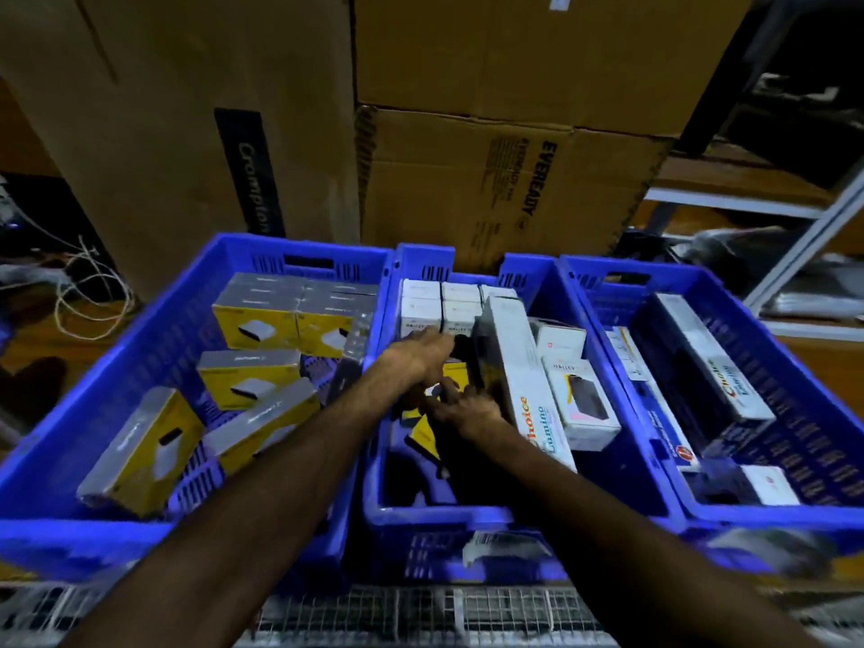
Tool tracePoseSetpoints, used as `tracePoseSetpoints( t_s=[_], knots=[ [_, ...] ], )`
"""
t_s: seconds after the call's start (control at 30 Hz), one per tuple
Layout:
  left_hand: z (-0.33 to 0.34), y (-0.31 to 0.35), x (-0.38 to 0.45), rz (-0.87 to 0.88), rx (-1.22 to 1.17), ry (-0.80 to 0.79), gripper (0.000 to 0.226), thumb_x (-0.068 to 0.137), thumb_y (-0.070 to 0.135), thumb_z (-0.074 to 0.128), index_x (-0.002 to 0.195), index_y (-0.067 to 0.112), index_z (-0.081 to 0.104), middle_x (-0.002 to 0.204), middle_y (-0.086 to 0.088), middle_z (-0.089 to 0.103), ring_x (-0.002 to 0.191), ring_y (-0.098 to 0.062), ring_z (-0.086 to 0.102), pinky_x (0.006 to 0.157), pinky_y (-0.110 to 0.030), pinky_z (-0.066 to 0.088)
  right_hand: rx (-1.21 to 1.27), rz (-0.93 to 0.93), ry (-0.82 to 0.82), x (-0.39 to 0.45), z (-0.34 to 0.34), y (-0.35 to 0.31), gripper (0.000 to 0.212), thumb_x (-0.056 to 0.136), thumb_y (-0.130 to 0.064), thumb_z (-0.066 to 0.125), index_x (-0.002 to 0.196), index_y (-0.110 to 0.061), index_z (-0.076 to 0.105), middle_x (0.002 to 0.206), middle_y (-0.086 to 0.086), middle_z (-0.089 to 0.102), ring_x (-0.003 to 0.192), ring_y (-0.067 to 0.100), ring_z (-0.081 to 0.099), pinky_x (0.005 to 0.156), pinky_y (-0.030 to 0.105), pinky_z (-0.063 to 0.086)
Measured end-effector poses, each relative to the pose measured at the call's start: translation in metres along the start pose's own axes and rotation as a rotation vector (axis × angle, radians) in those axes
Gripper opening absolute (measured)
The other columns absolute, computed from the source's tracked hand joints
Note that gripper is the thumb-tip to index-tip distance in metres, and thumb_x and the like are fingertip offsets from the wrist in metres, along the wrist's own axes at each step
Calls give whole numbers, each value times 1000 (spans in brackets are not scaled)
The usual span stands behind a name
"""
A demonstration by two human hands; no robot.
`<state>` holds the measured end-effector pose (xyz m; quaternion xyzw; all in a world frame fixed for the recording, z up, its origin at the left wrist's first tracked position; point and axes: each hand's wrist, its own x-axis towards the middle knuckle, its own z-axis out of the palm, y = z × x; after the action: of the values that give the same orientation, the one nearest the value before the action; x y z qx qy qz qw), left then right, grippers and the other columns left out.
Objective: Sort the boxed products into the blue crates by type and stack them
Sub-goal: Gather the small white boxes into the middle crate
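Three blue crates stand side by side. The left crate holds several yellow-and-grey boxes. The middle crate has small white boxes stacked at its back, a long white Choice Lumino box leaning on edge, white power-bank boxes and yellow-and-black boxes low down. Both hands reach into the middle crate. My left hand stretches its fingers to the foot of the white stack. My right hand curls its fingers on a yellow-and-black box, mostly hidden beneath it.
The right crate holds long dark Choice Lumino boxes and a small white box. Big cardboard cartons wall off the back. Loose cord lies at the left, metal shelving at the right, wire mesh in front.
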<state>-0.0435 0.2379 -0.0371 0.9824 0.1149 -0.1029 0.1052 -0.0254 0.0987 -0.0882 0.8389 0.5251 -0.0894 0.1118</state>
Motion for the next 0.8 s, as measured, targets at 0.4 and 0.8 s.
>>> tracePoseSetpoints(
  t_s=[0.4,0.8],
  knots=[
    [-1,13,25,-42,255,-289,65,96,23,69,153,9,42,161,-10,41,141,-23,48,98,-31,46,-80,59,-74,-11,0,-15,91,79,-36,80,150,-12,28,127,21,63,127,43,51,97,52,46],
    [15,17,39,-156,423,-421,84,96,38,68,162,15,21,164,-5,33,147,-29,40,115,-45,42,13,-196,-73,1,-2,-21,54,104,-32,27,151,-7,39,148,26,41,119,45,57,87,56,53]
  ],
)
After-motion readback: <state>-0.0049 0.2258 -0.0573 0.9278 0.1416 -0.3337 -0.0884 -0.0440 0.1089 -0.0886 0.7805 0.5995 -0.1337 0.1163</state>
